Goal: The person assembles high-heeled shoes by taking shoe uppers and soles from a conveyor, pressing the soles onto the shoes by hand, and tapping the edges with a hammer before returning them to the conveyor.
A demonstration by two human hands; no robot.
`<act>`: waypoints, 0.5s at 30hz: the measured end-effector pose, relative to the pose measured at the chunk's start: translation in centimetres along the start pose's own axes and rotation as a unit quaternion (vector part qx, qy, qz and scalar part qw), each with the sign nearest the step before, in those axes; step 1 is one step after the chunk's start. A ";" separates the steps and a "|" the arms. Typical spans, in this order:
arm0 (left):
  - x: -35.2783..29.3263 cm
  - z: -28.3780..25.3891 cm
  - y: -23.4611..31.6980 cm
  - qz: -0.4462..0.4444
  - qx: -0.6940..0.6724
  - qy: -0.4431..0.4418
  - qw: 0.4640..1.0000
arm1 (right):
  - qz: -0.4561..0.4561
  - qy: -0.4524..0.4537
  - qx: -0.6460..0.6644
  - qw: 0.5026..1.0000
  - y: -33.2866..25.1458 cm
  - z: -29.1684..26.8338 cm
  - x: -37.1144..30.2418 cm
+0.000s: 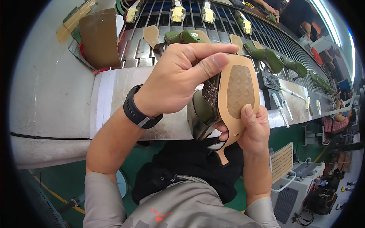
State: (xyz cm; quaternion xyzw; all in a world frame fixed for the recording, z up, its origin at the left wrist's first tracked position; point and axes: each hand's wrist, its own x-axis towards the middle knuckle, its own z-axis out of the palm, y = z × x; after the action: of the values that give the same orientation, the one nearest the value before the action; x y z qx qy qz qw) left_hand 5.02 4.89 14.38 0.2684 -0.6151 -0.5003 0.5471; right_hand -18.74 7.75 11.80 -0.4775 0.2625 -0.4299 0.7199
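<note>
Held up in front of my chest is a heeled shoe [241, 89] on a green last [199, 110], its tan outsole turned toward me. A textured, diamond-patterned panel covers the forepart of the sole, and a dark glittery strap [210, 93] shows along its left side. The small heel [222, 157] points down. My right hand [254, 127] grips the shoe around its waist, thumb on the sole. At the toe end, my left hand [181, 76] is closed on the edge, its thumb pressed against the sole's rim and its index finger stretched across the top. Its other fingertips are hidden.
Beyond the metal bench edge [152, 133] runs a roller conveyor [152, 15] with several green lasts [264, 57] and loose tan soles [151, 36]. Syringes [280, 106] lie right of a black block [268, 80]. A cardboard box [99, 40] stands left; co-workers are at the far right.
</note>
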 end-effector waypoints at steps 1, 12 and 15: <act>0.1 0.0 0.1 -0.001 0.017 -0.010 1.000 | -0.001 0.009 0.009 1.000 0.0 -0.1 0.0; -1.7 0.0 2.2 -0.026 -0.025 0.009 0.999 | 0.014 0.017 -0.034 0.999 -0.1 2.0 -0.8; -3.2 0.4 3.1 -0.055 -0.015 0.074 0.996 | -0.001 -0.012 -0.020 1.000 0.6 3.4 -2.2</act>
State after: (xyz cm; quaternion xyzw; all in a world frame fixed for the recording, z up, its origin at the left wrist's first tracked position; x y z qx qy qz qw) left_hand 6.09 8.92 15.99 0.3300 -0.5496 -0.5173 0.5669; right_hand -16.95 11.30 12.53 -0.4973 0.2621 -0.4193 0.7129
